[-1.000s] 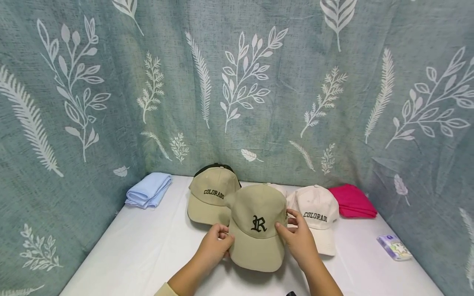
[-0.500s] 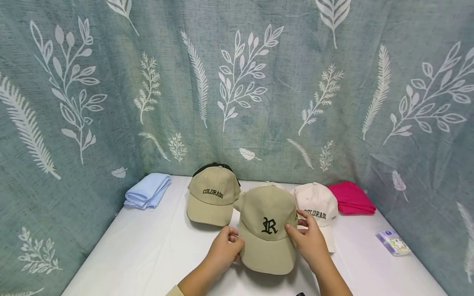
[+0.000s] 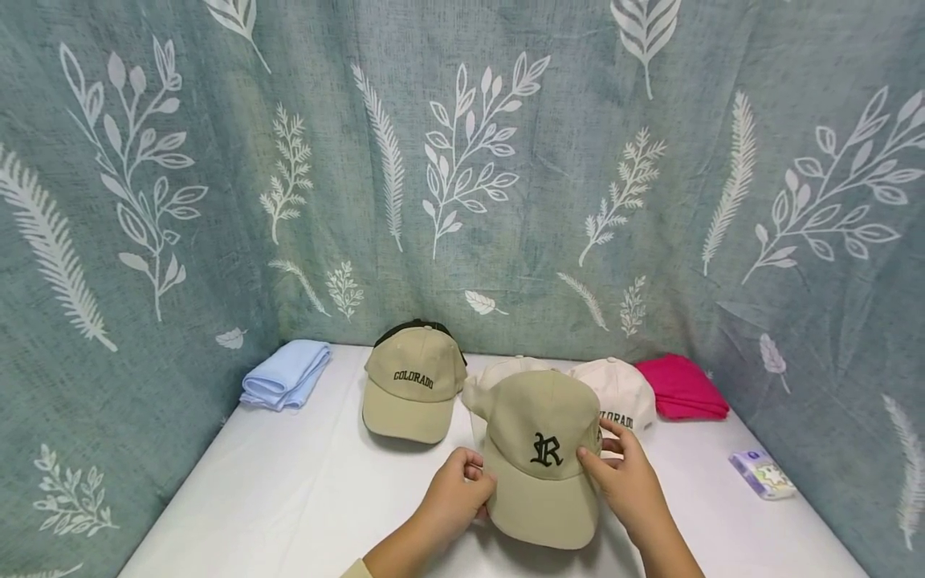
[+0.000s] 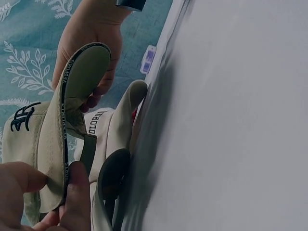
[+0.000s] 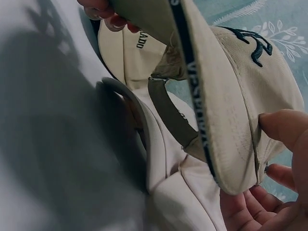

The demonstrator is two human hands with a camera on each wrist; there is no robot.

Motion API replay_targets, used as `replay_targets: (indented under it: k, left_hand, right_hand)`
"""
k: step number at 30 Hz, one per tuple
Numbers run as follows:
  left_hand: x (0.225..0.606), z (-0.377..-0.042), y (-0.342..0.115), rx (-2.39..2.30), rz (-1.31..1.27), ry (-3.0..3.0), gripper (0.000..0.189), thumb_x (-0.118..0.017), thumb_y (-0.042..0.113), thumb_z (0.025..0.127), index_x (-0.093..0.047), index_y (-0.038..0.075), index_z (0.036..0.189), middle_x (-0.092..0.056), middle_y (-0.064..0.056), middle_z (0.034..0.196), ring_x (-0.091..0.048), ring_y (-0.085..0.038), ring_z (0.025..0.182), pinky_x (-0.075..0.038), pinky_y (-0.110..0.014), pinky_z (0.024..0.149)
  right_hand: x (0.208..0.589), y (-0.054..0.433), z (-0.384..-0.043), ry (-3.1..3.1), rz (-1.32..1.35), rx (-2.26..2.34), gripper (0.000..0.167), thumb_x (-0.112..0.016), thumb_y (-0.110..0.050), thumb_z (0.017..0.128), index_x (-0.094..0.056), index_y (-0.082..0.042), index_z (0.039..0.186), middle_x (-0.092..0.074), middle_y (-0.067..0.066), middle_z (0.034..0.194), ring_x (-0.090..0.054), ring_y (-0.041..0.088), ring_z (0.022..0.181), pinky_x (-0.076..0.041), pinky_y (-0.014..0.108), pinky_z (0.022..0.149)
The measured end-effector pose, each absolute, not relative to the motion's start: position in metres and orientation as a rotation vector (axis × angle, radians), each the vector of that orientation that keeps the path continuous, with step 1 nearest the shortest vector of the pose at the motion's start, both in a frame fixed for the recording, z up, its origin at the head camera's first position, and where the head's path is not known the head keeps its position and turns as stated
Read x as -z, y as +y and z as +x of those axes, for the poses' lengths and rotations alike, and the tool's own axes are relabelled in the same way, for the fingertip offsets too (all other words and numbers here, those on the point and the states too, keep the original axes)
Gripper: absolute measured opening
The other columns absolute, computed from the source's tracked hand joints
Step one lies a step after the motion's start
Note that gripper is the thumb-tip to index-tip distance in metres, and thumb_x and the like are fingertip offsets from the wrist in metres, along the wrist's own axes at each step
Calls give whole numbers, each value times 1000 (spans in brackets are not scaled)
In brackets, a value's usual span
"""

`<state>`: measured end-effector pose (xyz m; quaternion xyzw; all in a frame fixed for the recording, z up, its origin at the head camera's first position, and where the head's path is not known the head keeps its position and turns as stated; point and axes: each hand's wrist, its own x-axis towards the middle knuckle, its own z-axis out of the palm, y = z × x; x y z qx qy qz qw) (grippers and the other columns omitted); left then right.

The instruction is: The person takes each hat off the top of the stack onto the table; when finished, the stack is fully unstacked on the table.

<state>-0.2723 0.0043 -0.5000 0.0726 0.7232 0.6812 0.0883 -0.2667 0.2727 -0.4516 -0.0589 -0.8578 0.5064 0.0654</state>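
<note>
A khaki baseball cap (image 3: pixel 552 413) with a black letter R on its front is held up over the table, brim toward me. My left hand (image 3: pixel 457 491) pinches the brim's edge between thumb and fingers. At the other side, my right hand (image 3: pixel 632 486) grips the cap where crown meets brim, thumb on the front. Both wrist views show it clear of the cloth, with its back strap (image 5: pixel 168 113) and a dark lettered tape (image 4: pixel 64 115) along the brim's edge. Behind it, two white caps are partly hidden: one lettered cap (image 3: pixel 614 389) and another white cap (image 3: pixel 509 369).
A khaki COLORADO cap (image 3: pixel 412 389) sits left of centre, in front of a black cap (image 3: pixel 395 330). Folded blue cloth (image 3: pixel 285 373) lies at back left, folded red cloth (image 3: pixel 682 389) at back right. A small purple-and-white packet (image 3: pixel 761 474) rests near the table's right edge.
Both hands have carried the khaki R cap to the right and slightly toward me. It now covers more of the lettered white cap and less of the other white one.
</note>
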Motion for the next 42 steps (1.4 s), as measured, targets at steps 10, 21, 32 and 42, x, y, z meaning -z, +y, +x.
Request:
replay_targets:
  k: [10,21,32,42]
  left_hand:
    - [500,-270,24,-1999,246,2146,30,-68,13,92,-54,4,117,-53,-5,95,-58,-17,67,-60,-33,57]
    - [498,-265,44,-1996,271,2113,27,-70,13,93,-54,6,114,-52,-4,93,-58,-16,67,-60,-33,56]
    - [494,-261,67,-1963,314,2126,27,-69,14,93,-55,7,114,-53,-4,92,-57,-15,65,-60,-33,54]
    - [494,-254,93,-1948,359,2112,27,-71,11,91,-55,8,112,-54,-1,86,-60,-13,57,-54,-23,50]
  right_hand:
    - [453,292,-261,-2599,-229,-1538,82,-73,-42,99,-31,-10,161,-48,25,146,-62,29,118,-55,25,79]
    - [448,312,-249,-2604,-269,-1525,85,-72,-42,99,-26,-9,163,-43,25,147,-60,27,119,-53,23,80]
    - [443,335,-239,-2638,-346,-1484,89,-70,-48,99,-25,-8,164,-42,26,149,-60,20,115,-52,21,80]
    - [444,366,-233,-2701,-411,-1455,96,-66,-55,99,-17,-5,166,-33,32,158,-50,44,137,-55,41,94]
